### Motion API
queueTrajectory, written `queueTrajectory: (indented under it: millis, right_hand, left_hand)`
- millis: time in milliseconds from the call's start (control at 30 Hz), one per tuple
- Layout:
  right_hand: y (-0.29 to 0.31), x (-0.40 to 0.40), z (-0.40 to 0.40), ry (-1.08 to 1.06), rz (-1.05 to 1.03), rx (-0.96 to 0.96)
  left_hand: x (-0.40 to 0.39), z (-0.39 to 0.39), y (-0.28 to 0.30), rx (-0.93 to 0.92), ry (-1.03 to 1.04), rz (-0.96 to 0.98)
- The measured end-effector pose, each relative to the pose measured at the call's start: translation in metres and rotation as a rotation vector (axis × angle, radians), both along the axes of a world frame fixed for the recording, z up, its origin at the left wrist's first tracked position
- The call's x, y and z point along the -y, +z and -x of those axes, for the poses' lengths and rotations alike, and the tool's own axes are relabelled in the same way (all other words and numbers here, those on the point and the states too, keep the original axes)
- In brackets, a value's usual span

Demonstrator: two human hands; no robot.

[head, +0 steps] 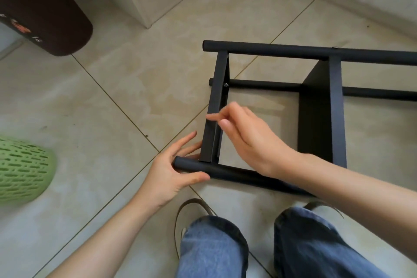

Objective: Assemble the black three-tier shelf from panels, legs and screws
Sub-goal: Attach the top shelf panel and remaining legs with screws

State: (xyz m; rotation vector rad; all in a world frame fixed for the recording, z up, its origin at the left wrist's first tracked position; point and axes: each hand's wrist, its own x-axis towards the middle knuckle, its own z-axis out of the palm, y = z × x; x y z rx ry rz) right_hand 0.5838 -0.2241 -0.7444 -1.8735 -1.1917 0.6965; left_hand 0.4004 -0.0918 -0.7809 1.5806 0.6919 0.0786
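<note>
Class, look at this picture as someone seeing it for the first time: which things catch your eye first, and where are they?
The black shelf frame lying on its side on the tiled floor dominates centre right. The left hand grips the end of its nearest leg, while the right hand hovers over the end panel. A green perforated object sits at the left edge.

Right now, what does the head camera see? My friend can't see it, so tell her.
A half-built black shelf lies on its side on a tiled floor. The left hand grips the nearest leg, while the right hand hovers by a panel.
</note>
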Motion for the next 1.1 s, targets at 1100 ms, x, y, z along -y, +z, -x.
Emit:
queueTrajectory:
  millis: [1100]
  right_hand:
    - [-0.012, -0.013, -0.034, -0.345, 0.094, -0.889]
  left_hand:
    - [-0.050, -0.044, 0.015, 0.139, -0.828, -1.032]
